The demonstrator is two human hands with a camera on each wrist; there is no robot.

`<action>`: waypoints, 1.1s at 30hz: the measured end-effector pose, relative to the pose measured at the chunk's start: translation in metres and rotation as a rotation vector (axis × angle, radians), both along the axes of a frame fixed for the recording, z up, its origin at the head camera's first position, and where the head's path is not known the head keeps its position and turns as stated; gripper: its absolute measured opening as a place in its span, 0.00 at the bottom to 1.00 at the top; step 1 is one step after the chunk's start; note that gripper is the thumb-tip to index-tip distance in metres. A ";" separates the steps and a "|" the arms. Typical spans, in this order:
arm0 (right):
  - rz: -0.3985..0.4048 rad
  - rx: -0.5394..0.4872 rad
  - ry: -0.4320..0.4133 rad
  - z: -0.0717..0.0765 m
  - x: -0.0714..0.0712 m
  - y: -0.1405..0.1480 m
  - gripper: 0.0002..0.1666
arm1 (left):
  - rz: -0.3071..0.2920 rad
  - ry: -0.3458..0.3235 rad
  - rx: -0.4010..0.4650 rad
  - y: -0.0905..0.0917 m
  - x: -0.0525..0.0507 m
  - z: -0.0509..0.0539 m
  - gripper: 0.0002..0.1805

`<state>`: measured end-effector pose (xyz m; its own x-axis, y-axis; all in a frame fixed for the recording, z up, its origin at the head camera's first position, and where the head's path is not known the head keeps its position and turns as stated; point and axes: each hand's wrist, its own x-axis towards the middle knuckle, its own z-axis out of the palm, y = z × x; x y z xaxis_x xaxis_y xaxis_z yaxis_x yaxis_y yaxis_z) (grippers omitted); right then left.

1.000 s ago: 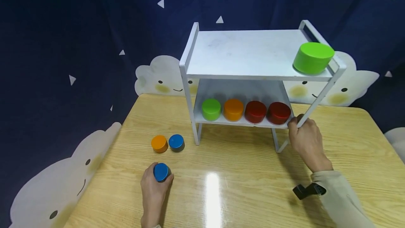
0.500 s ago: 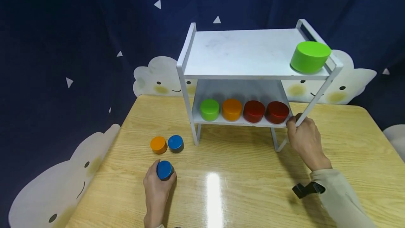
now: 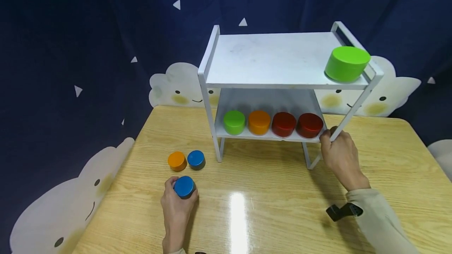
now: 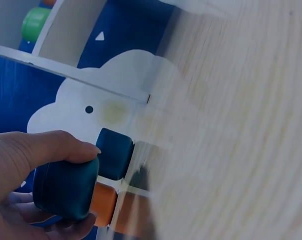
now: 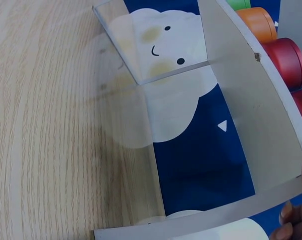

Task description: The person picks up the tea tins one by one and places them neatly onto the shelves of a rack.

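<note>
My left hand [image 3: 178,211] grips a blue round tin [image 3: 184,186] between thumb and fingers, near the table's front left. In the left wrist view the thumb and fingers curl round this blue tin [image 4: 66,187]; whether it touches the table I cannot tell. Just beyond it stand a second blue tin [image 3: 196,159] and an orange tin [image 3: 177,160], side by side. My right hand [image 3: 341,160] holds the white two-tier shelf [image 3: 268,58] at the right end of its lower board. Part of those fingers is hidden behind the shelf leg.
On the lower board sit a green tin [image 3: 234,122], an orange tin [image 3: 259,122] and two dark red tins [image 3: 284,124] in a row. A larger green tin [image 3: 347,64] rests at the upper board's right end. A dark blue curtain [image 3: 106,30] hangs behind the table [image 3: 275,207].
My left hand, with the blue tin in its grip, has moved slightly forward and to the right. The right hand keeps its hold on the shelf. The head view has shifted a little.
</note>
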<state>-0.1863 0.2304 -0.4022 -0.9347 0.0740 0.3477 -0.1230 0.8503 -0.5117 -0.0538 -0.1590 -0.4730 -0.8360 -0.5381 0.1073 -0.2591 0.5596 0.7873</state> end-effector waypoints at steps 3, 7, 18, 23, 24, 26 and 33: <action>-0.002 0.000 -0.005 -0.001 0.000 0.000 0.25 | -0.012 0.004 0.030 0.002 0.000 0.002 0.38; -0.004 0.001 -0.009 -0.001 0.000 0.000 0.25 | -0.030 0.010 0.060 0.005 0.000 0.004 0.38; 0.001 -0.004 -0.007 -0.001 0.000 0.001 0.25 | -0.096 0.201 0.095 0.017 -0.004 0.008 0.36; -0.002 -0.008 -0.014 0.000 -0.001 0.001 0.25 | -0.154 0.357 0.070 0.025 -0.009 0.014 0.36; -0.002 -0.010 -0.018 0.000 -0.001 0.001 0.25 | -0.161 0.370 0.064 0.027 -0.010 0.015 0.36; 0.000 -0.009 -0.026 0.000 -0.001 0.000 0.25 | -0.168 0.388 0.055 0.029 -0.011 0.016 0.36; 0.000 0.001 -0.006 -0.001 -0.001 0.000 0.24 | -0.185 0.385 0.048 0.039 -0.009 0.016 0.35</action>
